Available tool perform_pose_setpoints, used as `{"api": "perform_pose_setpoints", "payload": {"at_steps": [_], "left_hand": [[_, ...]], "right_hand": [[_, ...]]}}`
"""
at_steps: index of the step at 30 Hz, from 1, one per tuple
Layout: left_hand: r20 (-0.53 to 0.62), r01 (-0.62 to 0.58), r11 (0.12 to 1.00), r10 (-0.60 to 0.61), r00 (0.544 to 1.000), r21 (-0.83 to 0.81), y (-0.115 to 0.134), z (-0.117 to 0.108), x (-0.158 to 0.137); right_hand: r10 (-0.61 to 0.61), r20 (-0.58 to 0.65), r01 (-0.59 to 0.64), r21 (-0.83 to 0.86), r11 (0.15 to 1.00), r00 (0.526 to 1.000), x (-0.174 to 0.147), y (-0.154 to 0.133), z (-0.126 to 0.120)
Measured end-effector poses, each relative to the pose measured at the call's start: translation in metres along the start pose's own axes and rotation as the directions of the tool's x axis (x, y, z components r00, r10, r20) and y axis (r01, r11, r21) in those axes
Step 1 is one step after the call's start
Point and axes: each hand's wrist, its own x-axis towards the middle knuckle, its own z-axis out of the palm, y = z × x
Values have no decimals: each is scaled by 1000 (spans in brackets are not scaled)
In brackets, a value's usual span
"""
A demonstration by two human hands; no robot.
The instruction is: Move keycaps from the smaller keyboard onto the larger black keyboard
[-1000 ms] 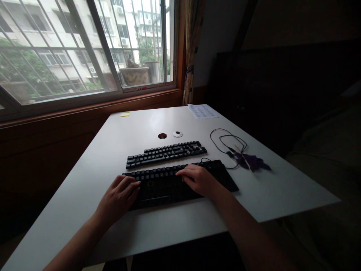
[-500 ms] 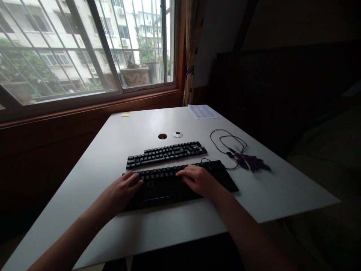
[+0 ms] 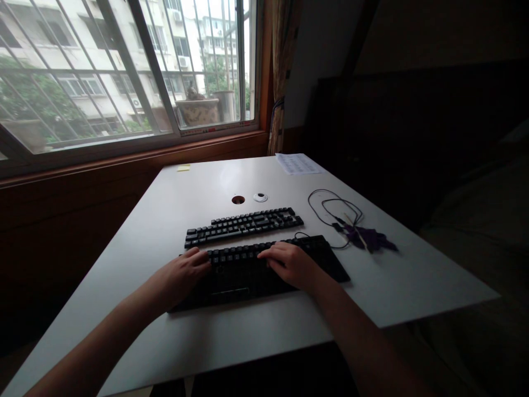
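A black keyboard (image 3: 235,284) lies on the white table, with keycaps along its upper rows and a bare dark lower part. My left hand (image 3: 185,273) rests on its left end, fingers bent and close together at the key row. On the right part of the row sits my right hand (image 3: 291,264), its index finger touching the keys and the others curled. Whatever either hand may pinch is too small or hidden. Just behind the keyboard, rows of loose black keycaps (image 3: 243,225) are laid out in keyboard order.
On the white table (image 3: 136,237), a coiled black cable (image 3: 336,201) and a purple cloth-like item (image 3: 374,240) with a thin stick lie to the right. A cable hole (image 3: 238,200) and its white cover (image 3: 260,197) are behind the keycaps. Printed paper (image 3: 300,164) and a yellow note (image 3: 183,167) lie at the far edge.
My left hand has shifted slightly at the keyboard's left end, its wrist and forearm swinging a little to the left. My right hand stays where it was.
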Motion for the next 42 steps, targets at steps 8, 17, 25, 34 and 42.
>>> {"api": "perform_pose_setpoints", "payload": {"at_steps": [8, 17, 25, 34, 42], "left_hand": [[0, 17, 1000, -17, 1000, -6, 1, 3, -1], [-242, 88, 980, -131, 961, -179, 1, 10, -20], [-343, 112, 991, -129, 930, -67, 4, 17, -44], [-345, 133, 991, -114, 932, 31, 14, 27, -42], [-372, 144, 989, -141, 918, -19, 19, 28, -36]], "right_hand": [[4, -7, -4, 12, 1000, 1000, 1, -1, 1], [1, -9, -1, 5, 1000, 1000, 0, 0, 1], [-10, -11, 10, -7, 1000, 1000, 1, -1, 1], [2, -11, -2, -1, 1000, 1000, 0, -1, 0], [2, -12, -2, 2, 1000, 1000, 0, 0, 0]]}}
